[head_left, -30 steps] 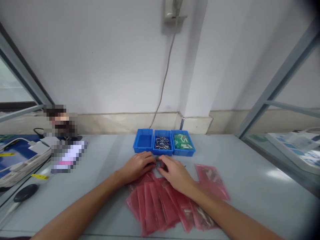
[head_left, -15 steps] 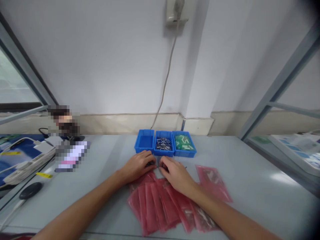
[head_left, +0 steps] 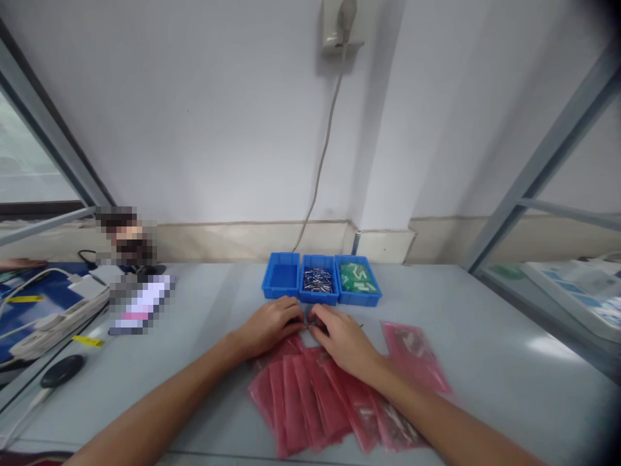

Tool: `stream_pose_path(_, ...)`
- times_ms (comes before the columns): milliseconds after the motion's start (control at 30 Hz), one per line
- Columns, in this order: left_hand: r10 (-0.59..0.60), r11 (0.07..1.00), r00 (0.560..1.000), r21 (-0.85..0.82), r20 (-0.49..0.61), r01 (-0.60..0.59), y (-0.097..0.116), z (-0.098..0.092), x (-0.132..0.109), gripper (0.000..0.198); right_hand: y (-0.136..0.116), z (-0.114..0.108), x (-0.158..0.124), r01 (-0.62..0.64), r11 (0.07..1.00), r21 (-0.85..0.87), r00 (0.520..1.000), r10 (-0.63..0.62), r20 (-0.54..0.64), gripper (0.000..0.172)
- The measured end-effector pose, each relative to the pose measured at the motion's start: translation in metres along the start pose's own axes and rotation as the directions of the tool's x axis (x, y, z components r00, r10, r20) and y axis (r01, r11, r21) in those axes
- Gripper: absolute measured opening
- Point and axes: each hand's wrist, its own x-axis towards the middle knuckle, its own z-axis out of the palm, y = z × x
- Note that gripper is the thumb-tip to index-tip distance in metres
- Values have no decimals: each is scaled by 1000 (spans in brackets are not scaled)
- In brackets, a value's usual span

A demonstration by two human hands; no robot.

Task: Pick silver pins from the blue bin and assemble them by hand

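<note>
My left hand and my right hand nearly meet in front of the blue bins, fingers curled into pinches. Whatever lies between the fingertips is too small to make out. Beneath my hands and right forearm, several pink plastic bags lie fanned over one another, some with parts visible inside. One more pink bag rests right of my right hand. Just beyond my fingers, a blue bin holds many small metal pins or screws. The right-hand bin contains green-and-white packets, and the left-hand bin shows its bare bottom.
A blurred-out phone stands at the left, near a white power strip and a black round object with a white cable. Another person's hand shows at the far left. Metal frames flank the table.
My hands stay almost in place, fingertips still together; the left hand has shifted very slightly. Another person's hand has appeared at the far left edge.
</note>
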Motion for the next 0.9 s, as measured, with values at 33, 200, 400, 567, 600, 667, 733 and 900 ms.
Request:
stream_pose_path(33, 3, 1000, 1000, -11, 1, -3, 0, 1, 0, 19, -1, 0, 0, -3, 1000, 1, 1000, 3, 1, 12)
stream_pose_path(200, 13, 1000, 1000, -26, 9, -13, -1, 1, 0, 19, -3, -2, 1, -25, 1000, -2, 1000, 25, 9, 14)
stream_pose_path(400, 32, 999, 999, -37, 4, -32, 3, -2, 0, 21, -3, -2, 2, -42, 999, 3, 999, 42, 7, 15)
stream_pose_path(567, 31, 999, 1000, -35, -4, -31, 2, -1, -1, 22, -1, -1, 1, -44, 999, 16, 999, 44, -5, 14)
stream_pose_path(600, 27, 999, 1000, -29, -6, -27, 0, -1, -1, 20, -1, -1, 0, -51, 999, 15, 999, 52, -12, 13)
stream_pose_path(667, 16, 1000, 1000, -16, -10, -16, -2, -1, -2, 18, -1, -1, 0, -69, 997, 28, 997, 70, -28, 11)
stream_pose_path(733, 9, 1000, 1000, -7, -11, -9, -3, -2, -2, 18, -1, -3, 0, -72, 994, 79, 996, 76, -45, 10)
stream_pose_path(900, 4, 1000, 1000, 8, -14, -4, -2, -2, -1, 16, -1, -6, 0, -18, 961, 277, 997, 39, -71, 6)
